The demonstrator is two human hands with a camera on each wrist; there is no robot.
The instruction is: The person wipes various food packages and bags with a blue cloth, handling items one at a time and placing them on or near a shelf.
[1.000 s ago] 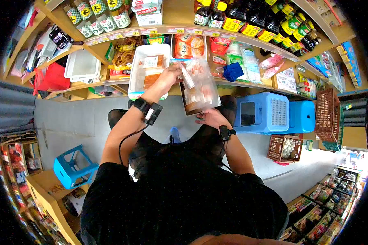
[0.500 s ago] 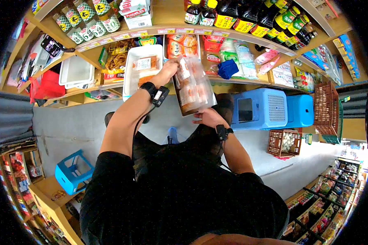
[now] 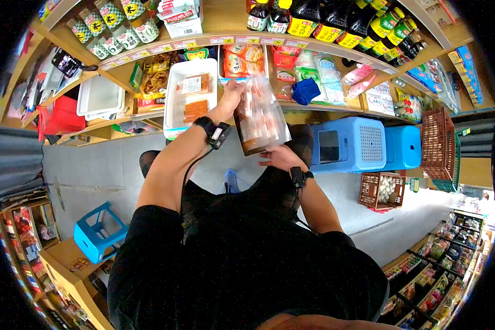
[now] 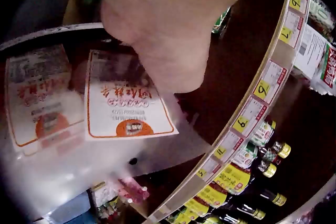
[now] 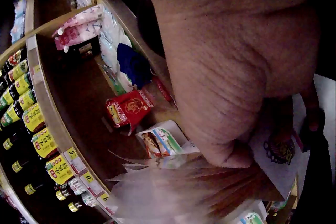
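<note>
A stack of clear printed plastic bags (image 3: 263,118) is held over the person's lap in front of the shelf. The left hand (image 3: 232,100) pinches it at its upper left edge. White labels with orange borders (image 4: 130,100) show on the bags below that hand in the left wrist view. At the bottom edge the right hand (image 3: 285,158) grips the stack, thumb on top and other fingers partly hidden beneath. Loose layers (image 5: 210,190) fan out by its thumb in the right wrist view. To the left stands a white tub (image 3: 173,104) with flat reddish-brown packs (image 3: 196,111) inside.
Behind the bags are orange-red packets (image 3: 243,61) in a tray and a dark blue cloth (image 3: 306,92). Sauce bottles (image 3: 330,27) line the upper shelf. Blue stools (image 3: 349,144) stand at the right, near a brown crate (image 3: 375,191). Another blue stool (image 3: 99,231) is at the left.
A label-bearing layer that the left hand held tilted up one second ago now lies flat on the stack. The left hand has shifted to the stack's upper left edge; the right hand keeps its place.
</note>
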